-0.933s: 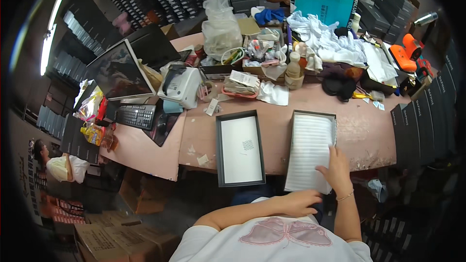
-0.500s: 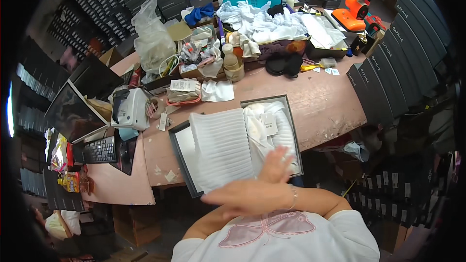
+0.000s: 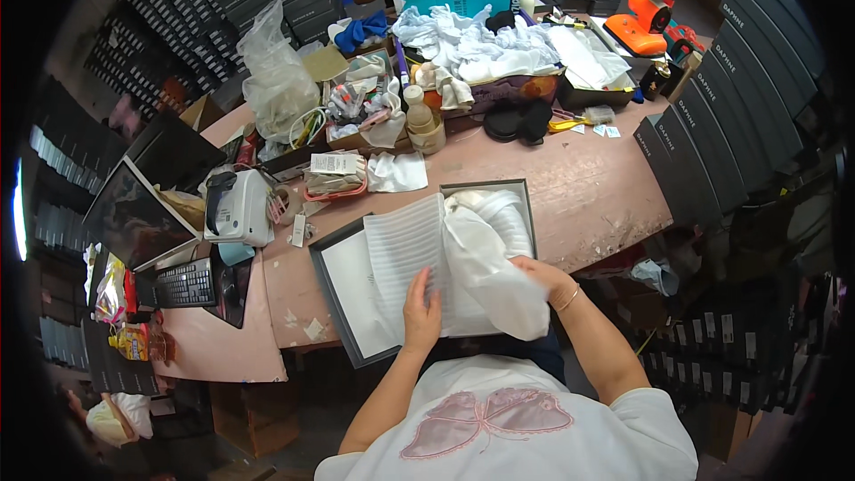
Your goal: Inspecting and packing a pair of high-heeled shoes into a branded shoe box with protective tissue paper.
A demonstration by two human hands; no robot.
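Slanting between the two hands, a white wrapped bundle (image 3: 499, 289) has its long axis running from the upper left, inside a dark box (image 3: 529, 205), down toward the person at the lower right. It lies just left of the right hand (image 3: 545, 278), which is the nearer one; those fingers, a little blurred, look clamped on its right edge. The left hand (image 3: 421, 316) rests against a ribbed foam sheet (image 3: 401, 245) with its fingers straight and the thumb apart from them, near the bundle's left side. More ribbed wrapping (image 3: 510, 218) sits in the box beyond. To the left, partly under the sheet, a shallow white-lined tray (image 3: 346, 276) lies askew. Both stand at the near edge of a worn pink desk (image 3: 606, 205), with white cloths (image 3: 476, 40) heaped at the back and tall stacks of dark boxes (image 3: 712, 116) to the right.
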